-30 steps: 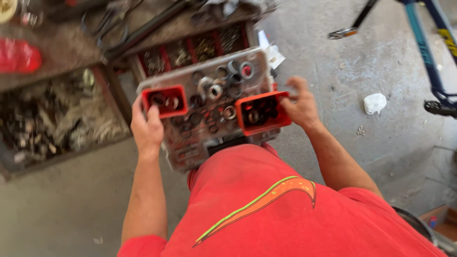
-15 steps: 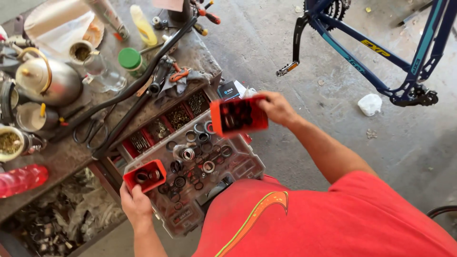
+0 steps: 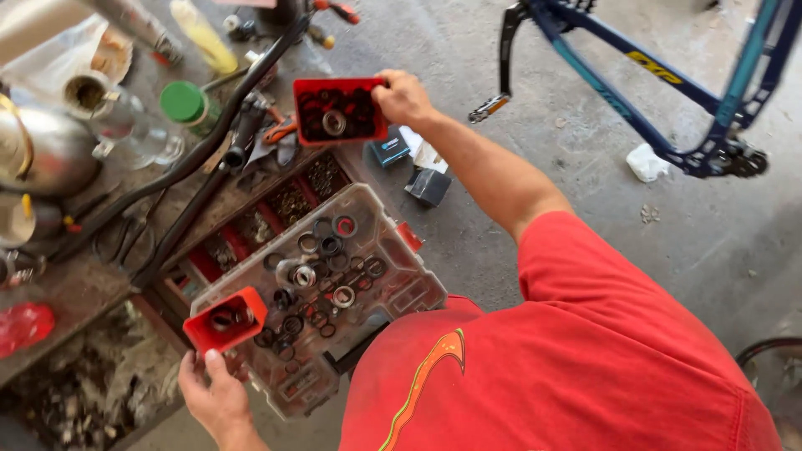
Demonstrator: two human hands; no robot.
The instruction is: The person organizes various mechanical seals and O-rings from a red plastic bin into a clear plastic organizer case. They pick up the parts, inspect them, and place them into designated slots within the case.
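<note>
Head view. Right hand (image 3: 403, 96) grips red bin (image 3: 338, 111) by its rim, held above bench; left hand (image 3: 213, 392) clasps organizer (image 3: 322, 292) corner beside second bin (image 3: 224, 320). Bins: stiff plastic, likely heavy with loose bearings, spillable; hold by walls, level.

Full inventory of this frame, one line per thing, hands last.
red bin: 1, red, held up over the bench, dark rings inside
small red bin: 1, red, at the organiser's near-left corner
parts organiser: 1, clear plastic, centre, rings and bearings in it
workbench: 1, grey-brown, left, cluttered
green-capped jar: 1, on bench
metal kettle: 1, silver, far left
bicycle frame: 1, blue, top right
left hand: touches small red bin
right hand: grips red bin
</note>
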